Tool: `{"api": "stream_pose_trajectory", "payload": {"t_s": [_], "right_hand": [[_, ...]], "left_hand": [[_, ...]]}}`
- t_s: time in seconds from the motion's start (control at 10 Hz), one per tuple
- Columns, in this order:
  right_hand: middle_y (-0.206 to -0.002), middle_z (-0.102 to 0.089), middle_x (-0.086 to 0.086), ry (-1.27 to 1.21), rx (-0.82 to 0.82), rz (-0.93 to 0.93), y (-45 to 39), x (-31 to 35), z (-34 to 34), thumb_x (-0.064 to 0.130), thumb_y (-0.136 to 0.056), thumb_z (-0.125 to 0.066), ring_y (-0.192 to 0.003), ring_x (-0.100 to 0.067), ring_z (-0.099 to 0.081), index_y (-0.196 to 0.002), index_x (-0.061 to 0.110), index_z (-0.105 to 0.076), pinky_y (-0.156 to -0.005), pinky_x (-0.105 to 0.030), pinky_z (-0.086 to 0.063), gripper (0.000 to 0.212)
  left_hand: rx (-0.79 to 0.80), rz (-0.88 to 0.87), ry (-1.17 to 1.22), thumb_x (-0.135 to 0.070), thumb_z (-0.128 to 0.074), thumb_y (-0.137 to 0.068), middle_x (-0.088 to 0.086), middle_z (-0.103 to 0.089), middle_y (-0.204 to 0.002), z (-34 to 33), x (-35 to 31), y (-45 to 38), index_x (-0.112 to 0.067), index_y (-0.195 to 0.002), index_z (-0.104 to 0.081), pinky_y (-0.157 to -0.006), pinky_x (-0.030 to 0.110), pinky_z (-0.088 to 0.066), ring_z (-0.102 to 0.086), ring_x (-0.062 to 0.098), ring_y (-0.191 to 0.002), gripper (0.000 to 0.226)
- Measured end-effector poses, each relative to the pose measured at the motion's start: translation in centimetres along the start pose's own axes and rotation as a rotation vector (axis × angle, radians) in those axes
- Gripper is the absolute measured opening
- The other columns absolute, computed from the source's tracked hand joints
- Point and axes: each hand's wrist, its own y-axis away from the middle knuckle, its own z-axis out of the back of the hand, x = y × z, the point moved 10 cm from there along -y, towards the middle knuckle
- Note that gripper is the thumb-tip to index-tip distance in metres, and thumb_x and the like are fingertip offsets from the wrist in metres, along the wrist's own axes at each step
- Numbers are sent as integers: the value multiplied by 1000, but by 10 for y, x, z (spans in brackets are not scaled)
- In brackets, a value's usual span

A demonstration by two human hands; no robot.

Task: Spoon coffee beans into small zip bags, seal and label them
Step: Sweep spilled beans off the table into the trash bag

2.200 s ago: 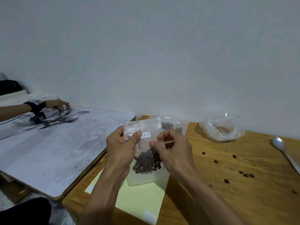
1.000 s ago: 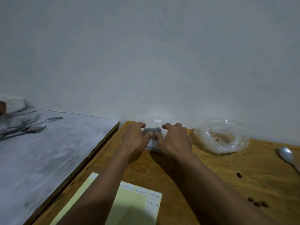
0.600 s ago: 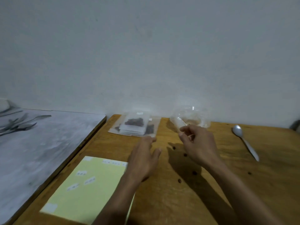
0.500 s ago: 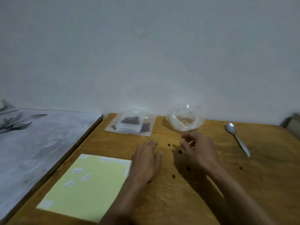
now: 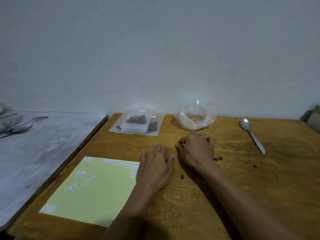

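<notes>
A stack of small zip bags [image 5: 136, 124], some with dark coffee beans inside, lies at the back of the wooden table [image 5: 259, 196] against the wall. Beside it sits a crumpled clear plastic bag [image 5: 194, 117], almost empty. A metal spoon [image 5: 252, 134] lies to the right. A yellow label sheet [image 5: 93, 187] with small white labels lies at the front left. My left hand [image 5: 155, 168] rests flat, overlapping the sheet's right edge. My right hand [image 5: 197, 149] is curled on the table, thumb and forefinger tips together; I see nothing between them. Loose beans [image 5: 218, 158] lie near it.
A lower grey-white table [image 5: 43, 149] adjoins on the left, with several pieces of cutlery [image 5: 17, 126] at its far end. A brown cardboard-like object [image 5: 314, 118] shows at the right edge. More single beans [image 5: 182, 176] are scattered on the wood.
The filled bag I held was laid on the stack at the back. Both hands drew back to the table's middle; the left flattened by the label sheet, the right curled down among loose beans.
</notes>
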Motion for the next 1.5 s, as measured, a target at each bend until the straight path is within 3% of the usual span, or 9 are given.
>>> {"api": "stream_pose_trajectory", "payload": {"t_s": [0.3,0.5,0.6,0.7,0.8,0.9,1.0,1.3,1.5], "right_hand": [[-91,-68,4,-93,-37,40,-4,5,2,31,-95,-53,-98,-19,-55,-86,23,-70,-88,-40,-31,21],[-87,-76,-15,-1330,-20,-457,6,-49,14,7,-86,-66,-74,-18,-69,-82,6,-72,-62,-27,-50,7],[-85,-71,-19,-1745,32,-606,12,-53,9,3,-88,-51,-71,-23,-68,-89,0,-61,-61,-27,-52,10],[-73,-65,-12,-1729,78,-653,16,-56,3,4,-88,-48,-57,-16,-57,-85,3,-61,-49,-24,-43,13],[-67,-65,4,-978,77,-434,15,-57,14,18,-91,-63,-60,-12,-57,-81,15,-72,-54,-27,-41,14],[-98,-73,3,-269,75,-132,20,-32,22,37,-94,-64,-94,-20,-67,-105,26,-76,-71,-28,-43,19],[-108,-74,-2,-156,29,-80,22,-27,22,40,-96,-61,-100,-28,-67,-110,27,-75,-69,-32,-41,25],[-91,-70,0,-244,70,-85,17,-29,9,33,-98,-58,-86,-22,-65,-96,19,-71,-68,-34,-47,19],[-62,-59,1,-1346,181,-566,40,-56,7,16,-96,-42,-53,-11,-47,-80,12,-62,-47,-24,-33,26]], "left_hand": [[21,11,2,-48,-33,-105,-1,-34,-163,-2,2,1,-24,-151,-42,-127,47,-10,-20,14,-153,52],[17,12,4,-47,-38,-105,0,-36,-161,1,1,-1,-23,-149,-45,-126,47,-13,-24,16,-152,52],[1,26,-23,-44,-44,-103,2,-46,-153,3,0,-6,-21,-143,-52,-121,48,-24,-35,19,-145,47],[-20,26,-26,-42,-45,-102,2,-55,-142,3,-7,-14,-20,-135,-58,-116,49,-30,-44,22,-136,42],[-14,19,-30,-43,-41,-103,3,-53,-145,-3,-10,-24,-21,-138,-55,-117,53,-28,-43,23,-139,44],[2,20,-41,-45,-34,-105,3,-42,-157,-8,-9,-25,-22,-146,-48,-123,55,-17,-29,21,-150,49],[15,0,-53,-46,-31,-106,2,-36,-162,-9,-10,-21,-21,-150,-43,-125,53,-12,-20,19,-154,52],[25,2,-39,-47,-31,-106,1,-33,-164,-11,-8,-17,-22,-152,-41,-126,51,-8,-17,18,-155,53],[14,-2,-46,-47,-32,-106,1,-35,-162,-11,-7,-18,-21,-151,-43,-125,53,-11,-20,19,-154,53]]}}
